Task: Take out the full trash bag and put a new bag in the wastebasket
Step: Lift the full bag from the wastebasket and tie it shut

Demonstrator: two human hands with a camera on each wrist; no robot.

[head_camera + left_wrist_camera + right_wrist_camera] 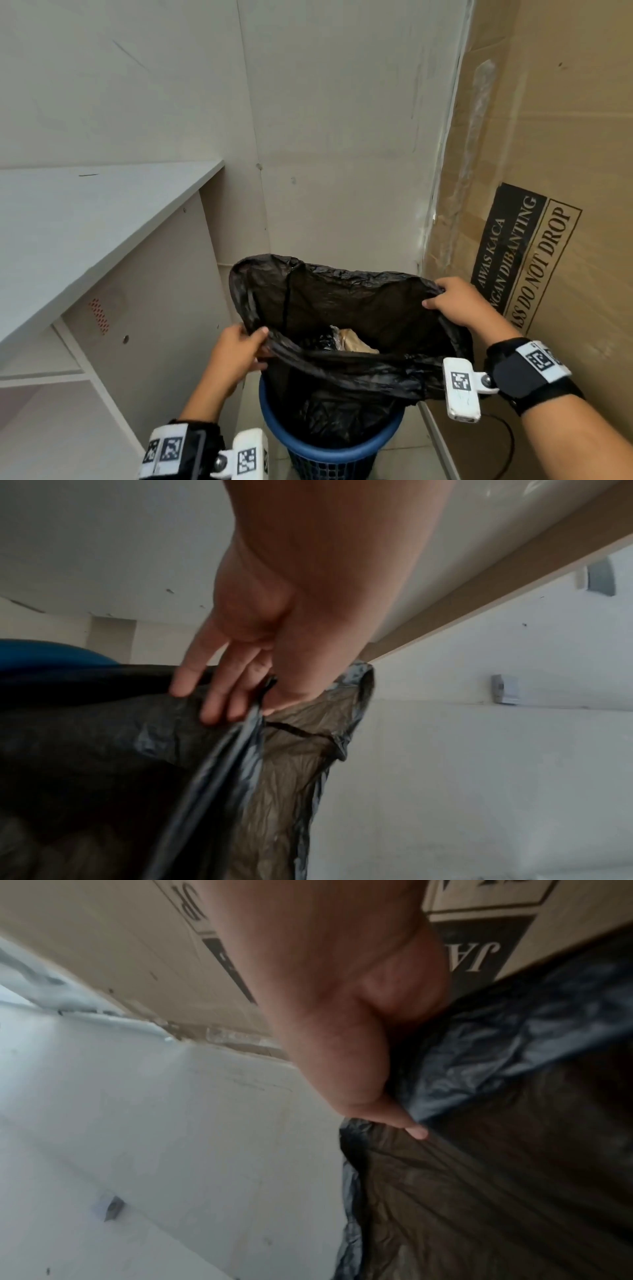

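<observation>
A black trash bag [346, 308] stands pulled up out of a blue wastebasket [329, 448], its mouth held wide. Crumpled trash [352, 341] shows at the bottom of it. My left hand [239, 346] pinches the near left edge of the bag's rim. My right hand [455, 301] grips the right edge of the rim, higher up. In the left wrist view my left hand [240, 696] has its fingers on the black trash bag [137, 750], the blue wastebasket [51, 653] behind it. In the right wrist view my right hand [377, 1069] holds the bunched black trash bag [496, 1150].
A white desk [85, 219] with side panels stands close on the left. A tall cardboard box [548, 171] printed "DO NOT DROP" leans on the right. A pale wall [342, 120] closes the corner behind the wastebasket.
</observation>
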